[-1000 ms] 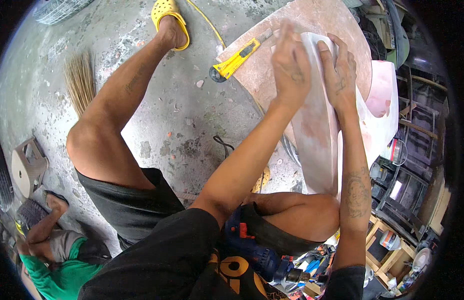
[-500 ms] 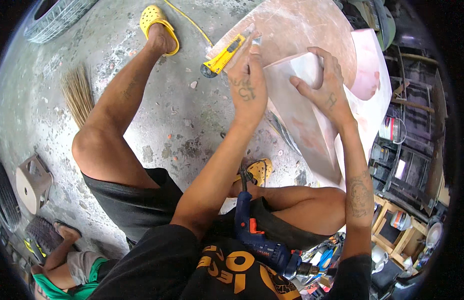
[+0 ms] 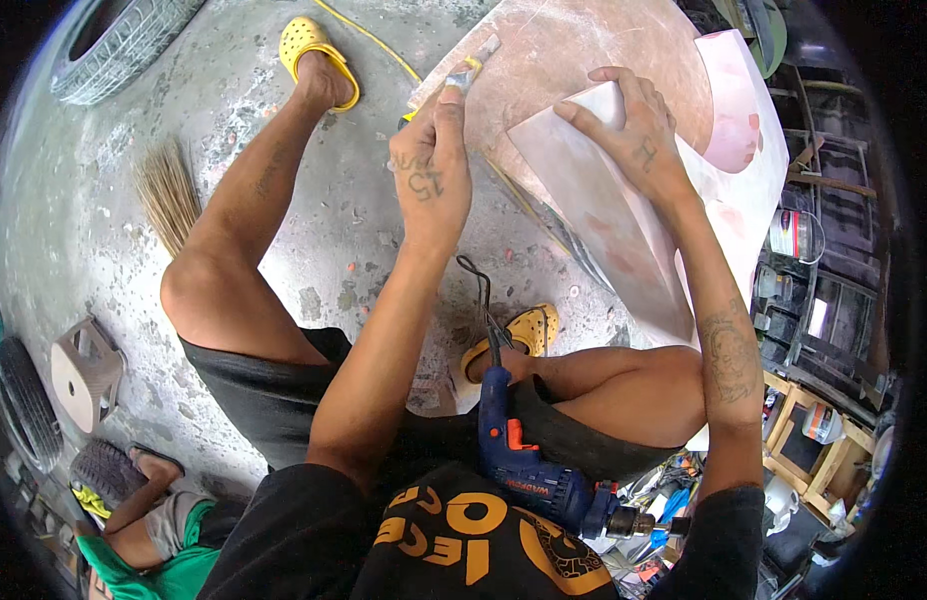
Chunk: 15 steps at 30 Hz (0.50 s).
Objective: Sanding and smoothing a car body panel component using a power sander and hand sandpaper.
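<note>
My left hand (image 3: 431, 165) is closed on a pale flat strip (image 3: 484, 48) with a small metal piece at my thumb; the yellow utility knife (image 3: 409, 119) is mostly hidden behind them, so I cannot tell whether it is held too. My right hand (image 3: 634, 135) grips the top corner of a long, pinkish-white angular piece (image 3: 609, 230). That piece lies over a larger dusty pink panel (image 3: 574, 40) beside a white curved part (image 3: 734, 90). A blue drill (image 3: 534, 480) with a dark cord rests across my lap.
Grey floor holds a straw broom (image 3: 166, 190), tires (image 3: 114, 55), a plastic stool (image 3: 84, 375) and a yellow cord (image 3: 369, 40). A person in green (image 3: 174, 555) is at lower left. Cans (image 3: 789, 235), a wooden frame (image 3: 784, 440) and clutter line the right.
My left hand has moved left from the white piece and closed on the strip near the knife. The white piece's top, with my right hand on it, has shifted leftward.
</note>
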### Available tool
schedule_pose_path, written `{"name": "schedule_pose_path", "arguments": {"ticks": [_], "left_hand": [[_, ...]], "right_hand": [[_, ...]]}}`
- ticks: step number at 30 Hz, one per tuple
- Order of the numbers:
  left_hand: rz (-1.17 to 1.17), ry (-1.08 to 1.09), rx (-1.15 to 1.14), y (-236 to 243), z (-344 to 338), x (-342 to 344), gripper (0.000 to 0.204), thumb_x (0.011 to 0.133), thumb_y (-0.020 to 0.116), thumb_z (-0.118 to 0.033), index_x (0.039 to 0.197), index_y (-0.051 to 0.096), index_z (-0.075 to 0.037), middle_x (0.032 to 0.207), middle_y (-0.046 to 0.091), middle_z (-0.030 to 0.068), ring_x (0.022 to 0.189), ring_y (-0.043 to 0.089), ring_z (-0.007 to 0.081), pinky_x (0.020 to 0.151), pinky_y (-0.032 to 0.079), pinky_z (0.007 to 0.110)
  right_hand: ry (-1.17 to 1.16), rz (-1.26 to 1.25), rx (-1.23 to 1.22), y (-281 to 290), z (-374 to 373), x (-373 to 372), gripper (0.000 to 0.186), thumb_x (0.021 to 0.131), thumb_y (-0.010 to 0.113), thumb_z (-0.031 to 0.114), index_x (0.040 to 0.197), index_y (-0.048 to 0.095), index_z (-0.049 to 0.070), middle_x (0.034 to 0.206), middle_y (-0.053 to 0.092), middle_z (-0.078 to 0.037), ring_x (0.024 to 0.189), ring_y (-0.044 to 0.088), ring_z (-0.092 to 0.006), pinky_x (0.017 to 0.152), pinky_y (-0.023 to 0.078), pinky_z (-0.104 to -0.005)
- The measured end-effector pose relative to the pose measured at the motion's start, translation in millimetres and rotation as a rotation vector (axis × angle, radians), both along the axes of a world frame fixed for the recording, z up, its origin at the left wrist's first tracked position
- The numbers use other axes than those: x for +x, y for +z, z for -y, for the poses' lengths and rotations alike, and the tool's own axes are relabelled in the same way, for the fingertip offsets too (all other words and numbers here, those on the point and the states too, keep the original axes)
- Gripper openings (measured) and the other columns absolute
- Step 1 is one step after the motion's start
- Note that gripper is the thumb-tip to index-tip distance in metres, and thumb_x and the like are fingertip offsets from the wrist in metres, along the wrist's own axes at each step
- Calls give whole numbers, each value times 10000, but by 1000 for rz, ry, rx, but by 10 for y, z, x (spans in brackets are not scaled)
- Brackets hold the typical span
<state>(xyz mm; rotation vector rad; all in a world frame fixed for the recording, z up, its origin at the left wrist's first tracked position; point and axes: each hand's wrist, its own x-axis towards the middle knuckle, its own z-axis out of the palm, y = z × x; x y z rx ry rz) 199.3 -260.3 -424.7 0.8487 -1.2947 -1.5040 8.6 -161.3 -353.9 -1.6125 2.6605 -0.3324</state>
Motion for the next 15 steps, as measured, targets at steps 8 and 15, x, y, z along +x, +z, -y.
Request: {"name": "schedule_pose_path", "arguments": {"ticks": [8,15], "left_hand": [[217,-172,55,35,-66,142,426,1088,524,-297,1225,710,62,958,704,40,890,569,93,799,467,243],[-92,-203,103,69,-163,-3,401,1102,499,-249,1303,649,65,1027,709,84,914,637,93,812,569,277]], "right_hand": [[-164,24,49,-41,110,-94,610,997,483,629,1314,593,120,1183,606,-205,1196,560,-367,1063,368,-528],[-99,55,79,-81,150,-245,525,1071,388,499,1171,589,24,1121,614,-231,1125,577,-423,992,445,-444]]}}
